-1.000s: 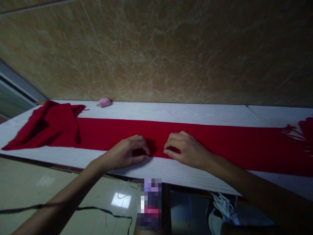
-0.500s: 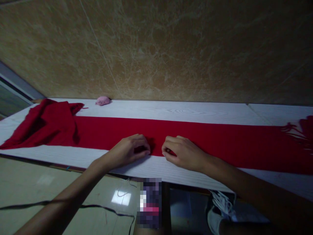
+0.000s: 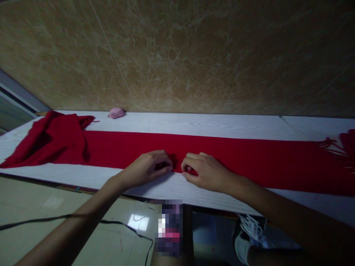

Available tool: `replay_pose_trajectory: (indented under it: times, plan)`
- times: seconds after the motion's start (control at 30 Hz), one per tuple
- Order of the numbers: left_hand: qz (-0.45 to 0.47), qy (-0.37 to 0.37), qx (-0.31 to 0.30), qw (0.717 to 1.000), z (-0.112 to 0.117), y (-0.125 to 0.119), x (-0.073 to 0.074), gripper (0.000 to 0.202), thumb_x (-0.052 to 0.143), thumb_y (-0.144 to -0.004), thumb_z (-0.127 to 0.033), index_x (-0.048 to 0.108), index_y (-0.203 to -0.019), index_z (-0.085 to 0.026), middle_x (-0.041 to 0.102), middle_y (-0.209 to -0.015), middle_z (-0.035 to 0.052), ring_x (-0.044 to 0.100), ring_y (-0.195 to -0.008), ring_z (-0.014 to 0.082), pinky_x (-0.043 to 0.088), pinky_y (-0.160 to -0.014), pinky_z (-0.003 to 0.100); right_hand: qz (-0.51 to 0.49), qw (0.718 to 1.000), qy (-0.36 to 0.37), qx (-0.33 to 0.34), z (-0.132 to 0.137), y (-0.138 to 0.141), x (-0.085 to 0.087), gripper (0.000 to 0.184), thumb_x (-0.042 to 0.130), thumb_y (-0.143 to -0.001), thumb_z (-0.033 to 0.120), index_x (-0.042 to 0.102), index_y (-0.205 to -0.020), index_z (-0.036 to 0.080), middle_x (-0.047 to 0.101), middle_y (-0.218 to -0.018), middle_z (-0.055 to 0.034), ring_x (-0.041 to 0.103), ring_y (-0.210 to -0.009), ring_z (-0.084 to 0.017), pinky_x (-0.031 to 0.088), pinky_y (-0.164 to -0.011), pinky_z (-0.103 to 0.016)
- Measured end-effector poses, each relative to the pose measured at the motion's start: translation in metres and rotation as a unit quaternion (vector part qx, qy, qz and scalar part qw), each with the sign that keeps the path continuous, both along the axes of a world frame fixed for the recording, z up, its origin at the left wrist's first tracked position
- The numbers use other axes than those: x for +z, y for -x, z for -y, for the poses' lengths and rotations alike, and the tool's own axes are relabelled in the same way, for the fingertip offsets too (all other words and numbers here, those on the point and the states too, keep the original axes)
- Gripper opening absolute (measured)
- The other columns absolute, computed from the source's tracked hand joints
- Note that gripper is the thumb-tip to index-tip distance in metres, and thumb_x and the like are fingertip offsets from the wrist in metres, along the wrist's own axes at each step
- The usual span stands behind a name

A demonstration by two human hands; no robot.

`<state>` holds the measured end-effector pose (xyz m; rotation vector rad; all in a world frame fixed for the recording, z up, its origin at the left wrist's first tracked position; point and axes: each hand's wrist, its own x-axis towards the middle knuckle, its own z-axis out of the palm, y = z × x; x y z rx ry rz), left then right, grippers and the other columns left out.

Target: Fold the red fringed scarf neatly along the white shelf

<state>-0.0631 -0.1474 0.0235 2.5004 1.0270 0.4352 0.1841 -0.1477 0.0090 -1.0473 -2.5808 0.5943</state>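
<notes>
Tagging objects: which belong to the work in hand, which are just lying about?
In use: red scarf, left hand and right hand pinching its near edge; white table underneath.
Lying about: pink lump by wall; black cable on floor.

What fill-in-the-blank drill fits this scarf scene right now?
The scarf lying along the white table is ____ in colour. The left hand and right hand pinch its ____ edge. Its bunched-up end lies on the person's ____ side.
Missing: red; near; left.
</notes>
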Motion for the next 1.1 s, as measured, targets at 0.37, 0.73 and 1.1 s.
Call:
replay_pose_trajectory:
  times: [0.37,0.73,1.1]
  plan:
    - [-0.001,-0.041,-0.014,0.999,0.004,-0.002,-0.002,0.021,0.061,-0.101,-0.035,0.074,-0.101,-0.019,0.070,-0.094,0.0048,0.065,-0.084,0.0155,0.050,-0.072,0.026,0.006,0.999,0.021,-0.044,-0.001,0.007,0.003,0.007,0.060,-0.088,0.013,0.064,-0.086,0.019,0.066,-0.086,-0.0003,0.050,-0.074,-0.013,0.030,-0.072,-0.030]
    - [-0.008,-0.099,-0.022,0.995,0.008,0.004,-0.008,0.024,0.056,-0.104,-0.033,0.077,-0.104,-0.019,0.072,-0.095,0.0057,0.065,-0.085,0.0163,0.054,-0.074,0.029,0.016,0.998,0.030,-0.050,-0.001,0.008,0.007,0.009,0.057,-0.091,0.014,0.061,-0.085,0.019,0.064,-0.083,0.0004,0.047,-0.072,-0.013,0.027,-0.069,-0.031]
    - [-0.005,-0.103,-0.026,0.994,0.009,0.007,-0.008,0.028,0.053,-0.105,-0.033,0.078,-0.104,-0.019,0.073,-0.096,0.0071,0.066,-0.084,0.0164,0.055,-0.073,0.029,0.009,0.999,0.036,-0.037,-0.002,0.007,0.006,0.007,0.060,-0.090,0.014,0.062,-0.086,0.019,0.065,-0.087,0.0003,0.049,-0.074,-0.013,0.030,-0.072,-0.031]
